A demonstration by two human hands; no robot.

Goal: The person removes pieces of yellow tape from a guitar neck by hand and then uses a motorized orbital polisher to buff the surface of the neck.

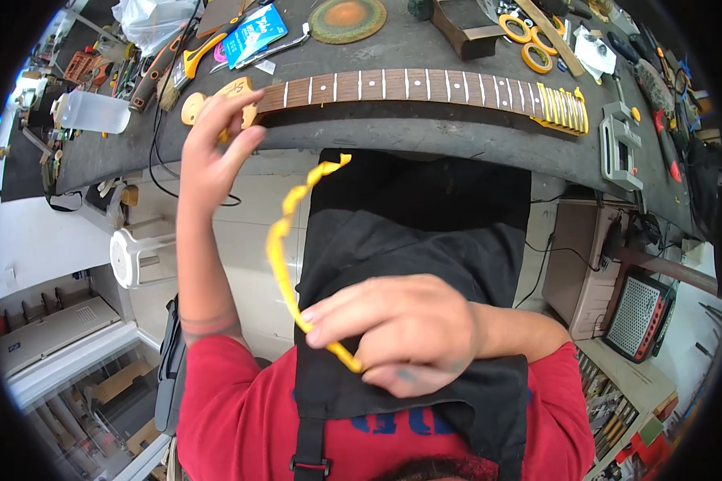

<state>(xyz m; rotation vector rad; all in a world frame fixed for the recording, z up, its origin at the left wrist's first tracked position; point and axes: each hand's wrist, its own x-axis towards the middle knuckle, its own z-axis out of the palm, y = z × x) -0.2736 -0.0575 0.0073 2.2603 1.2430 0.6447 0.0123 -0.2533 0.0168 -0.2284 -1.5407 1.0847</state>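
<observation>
A guitar neck with a dark fretboard and pale frets lies across the bench edge. Its light wooden headstock points left, and strips of yellow tape cover its right end. My left hand is over the headstock, thumb and fingers apart; whether the fingertips touch the wood is unclear. In front of my apron, my right hand pinches a strip of yellow tape. The strip is long and twisted, and curves up and away toward the bench, its far end loose.
On the bench are tape rolls, a round mat, a blue packet, a brush and a clear plastic bottle. A grey metal vise stands right of the neck. A white stool is at left.
</observation>
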